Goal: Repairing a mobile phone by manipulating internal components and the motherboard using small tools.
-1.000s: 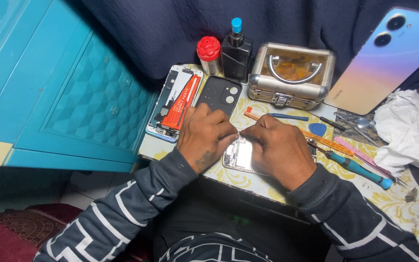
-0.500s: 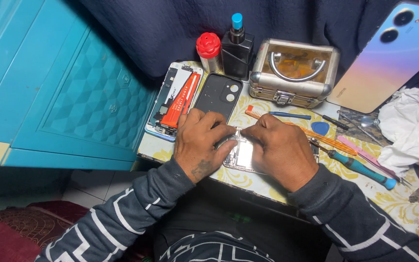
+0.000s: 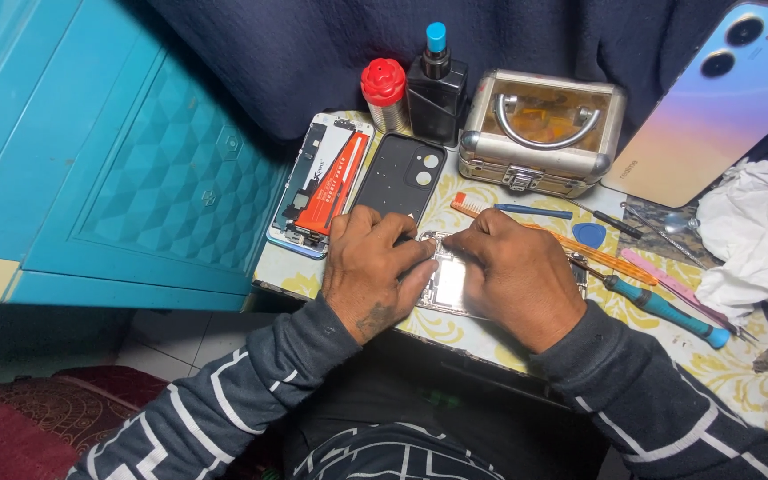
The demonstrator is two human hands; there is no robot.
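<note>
Phone work at the near edge of the table: a shiny, silver-framed opened phone body (image 3: 449, 286) lies flat on the yellow-patterned tablecloth (image 3: 740, 373), and both hands are pressed down on it. Left hand (image 3: 373, 271) covers its left end, fingers curled and fingertips (image 3: 420, 253) planted on the frame's upper edge. Right hand (image 3: 513, 276) covers the right end, fingers flat, tips meeting the left hand's near the top rim. Neither hand is closed around the phone; both press on it palm down, and whether any small tool sits between the fingers cannot be told.

Just beyond the left hand sits a black phone back cover with camera cut-outs (image 3: 402, 175), and beside that a second opened phone with a red-orange battery (image 3: 324, 187). Behind them stand a metal can with a red cap (image 3: 385, 93) and a black bottle with a blue nozzle (image 3: 436, 80). A silver metal case with a clear lid and handle (image 3: 540, 133) sits to the right, next to a large pastel gradient phone-shaped panel (image 3: 713, 107). Beside the right hand: an orange toothbrush (image 3: 553, 236), a blue pick (image 3: 589, 235), a teal-handled screwdriver (image 3: 664, 309), and a crumpled white cloth (image 3: 753, 240).
</note>
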